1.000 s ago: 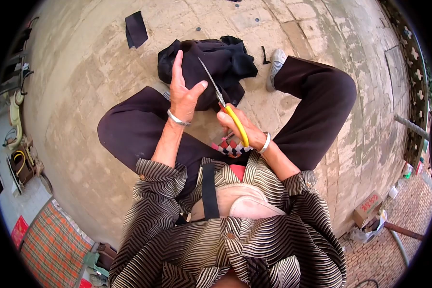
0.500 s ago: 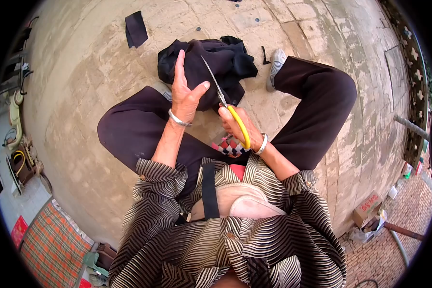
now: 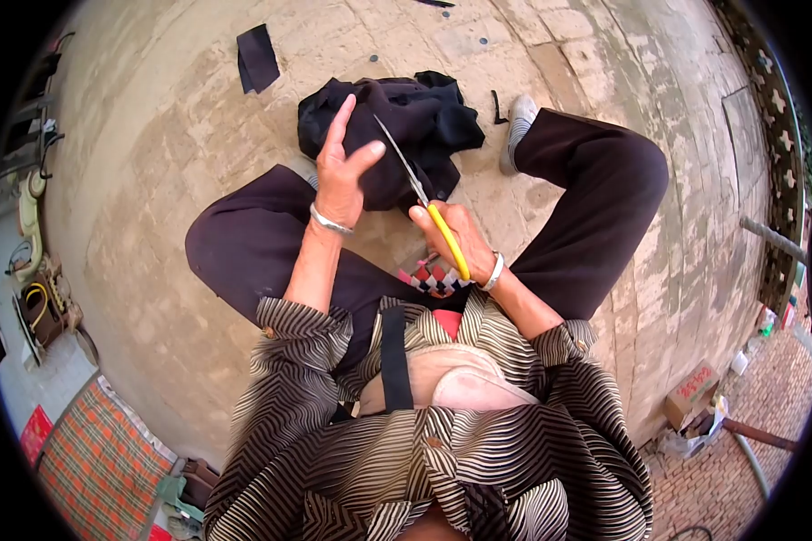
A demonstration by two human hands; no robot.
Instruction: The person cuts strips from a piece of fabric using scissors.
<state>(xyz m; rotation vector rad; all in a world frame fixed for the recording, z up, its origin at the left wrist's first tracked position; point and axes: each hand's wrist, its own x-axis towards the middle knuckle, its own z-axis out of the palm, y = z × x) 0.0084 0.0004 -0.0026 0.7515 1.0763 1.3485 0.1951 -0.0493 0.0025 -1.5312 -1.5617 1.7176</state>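
Fingers of the right hand grasp yellow-handled scissors, blades pointing forward. The left hand's fingers are released, thumb spread, near the blades. Dark cloth lies crumpled on the paved floor between the feet.

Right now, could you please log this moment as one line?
left hand: open, raised | right hand: holding yellow-handled scissors | dark cloth: bunched on ground

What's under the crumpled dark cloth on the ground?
Pale paving shows right around the crumpled dark cloth; whatever lies beneath it is covered and can't be seen.
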